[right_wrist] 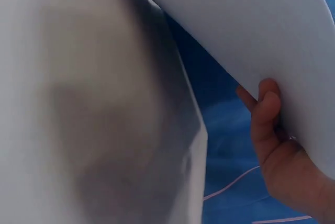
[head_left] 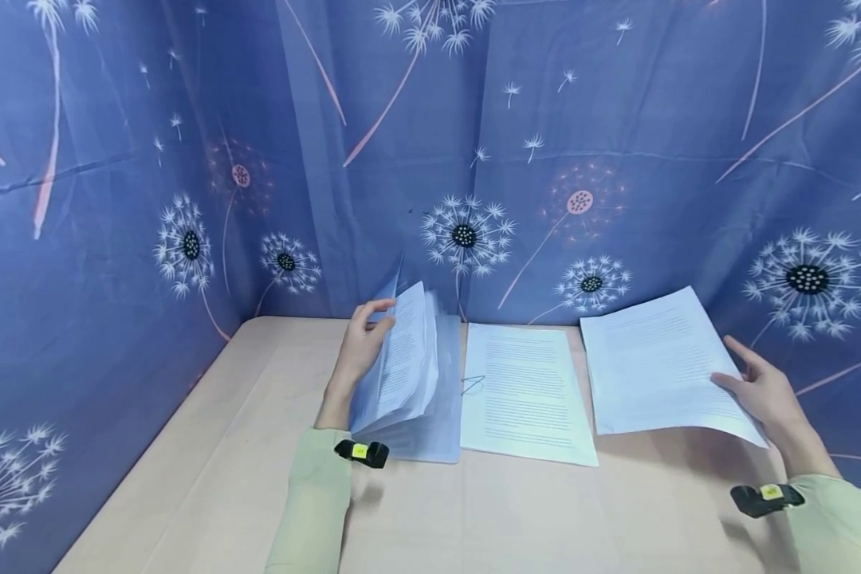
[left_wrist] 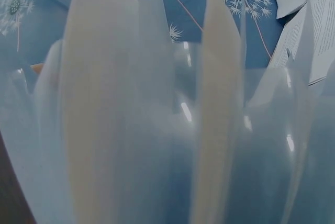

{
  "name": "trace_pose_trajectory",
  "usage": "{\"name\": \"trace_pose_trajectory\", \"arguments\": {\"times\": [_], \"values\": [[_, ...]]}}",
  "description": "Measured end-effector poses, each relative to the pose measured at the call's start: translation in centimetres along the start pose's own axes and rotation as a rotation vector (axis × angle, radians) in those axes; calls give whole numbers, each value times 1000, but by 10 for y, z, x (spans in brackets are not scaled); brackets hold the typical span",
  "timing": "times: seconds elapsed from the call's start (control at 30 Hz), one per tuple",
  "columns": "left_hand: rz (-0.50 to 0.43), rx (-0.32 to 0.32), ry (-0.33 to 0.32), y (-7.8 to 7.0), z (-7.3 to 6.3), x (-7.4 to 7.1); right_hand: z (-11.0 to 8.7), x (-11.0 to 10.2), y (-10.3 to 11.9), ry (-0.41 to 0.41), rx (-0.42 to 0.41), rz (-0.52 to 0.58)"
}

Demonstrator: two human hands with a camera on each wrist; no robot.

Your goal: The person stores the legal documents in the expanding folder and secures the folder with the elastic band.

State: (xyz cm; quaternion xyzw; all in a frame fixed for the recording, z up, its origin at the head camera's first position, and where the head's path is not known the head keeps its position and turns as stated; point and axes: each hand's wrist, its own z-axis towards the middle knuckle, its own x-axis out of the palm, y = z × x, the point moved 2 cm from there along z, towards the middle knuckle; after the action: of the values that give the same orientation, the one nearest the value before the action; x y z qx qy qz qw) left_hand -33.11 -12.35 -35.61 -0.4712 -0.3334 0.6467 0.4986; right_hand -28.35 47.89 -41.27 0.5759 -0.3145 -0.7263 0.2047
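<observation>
one fanned, translucent folder [head_left: 448, 391] | left fingers [head_left: 377, 304] grip it | right fingers [head_left: 745, 352] pinch printed paper [head_left: 649, 371]

From the stack [head_left: 531, 391] midway, the folder [head_left: 446, 414] lies at nine o'clock, just beside it, and the paper [head_left: 653, 367] at three, near it. The stack and folder rest on the table [head_left: 222, 478], with the paper over it; the curtain [head_left: 402, 119] hangs behind, at twelve. In the folder, pages [head_left: 406, 343] stand tilted above its flat side, the left hand [head_left: 361, 339] at their ten o'clock edge. The right hand [head_left: 768, 395] holds the paper's three o'clock edge. On the stack's nine o'clock edge sits possibly a clip [head_left: 473, 378], too thin to be sure.
</observation>
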Motion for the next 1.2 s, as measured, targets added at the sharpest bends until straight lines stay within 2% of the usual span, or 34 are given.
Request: {"name": "trace_pose_trajectory", "arguments": {"times": [0.07, 0.13, 0.37, 0.43, 0.7, 0.93, 1.2], "values": [[2, 2, 5, -10, -5, 0, -1, -4, 3, -1, 11, 16], [1, -3, 7, -12, -7, 0, -1, -7, 5, 7, 22, 44], [-15, 18, -11, 30, 11, 4, 0, -4, 13, 57, 39, 197], [-11, 24, -17, 30, 11, 5, 0, -2, 17, 68, 32, 231], [-3, 18, -23, 31, 12, 4, 0, 8, 34, 44, -1, 175], [5, 16, -24, 31, 12, 4, 0, 16, 47, 60, -1, 267], [18, 29, -23, 28, 11, 5, 1, 26, 62, 61, -17, 178]]}}
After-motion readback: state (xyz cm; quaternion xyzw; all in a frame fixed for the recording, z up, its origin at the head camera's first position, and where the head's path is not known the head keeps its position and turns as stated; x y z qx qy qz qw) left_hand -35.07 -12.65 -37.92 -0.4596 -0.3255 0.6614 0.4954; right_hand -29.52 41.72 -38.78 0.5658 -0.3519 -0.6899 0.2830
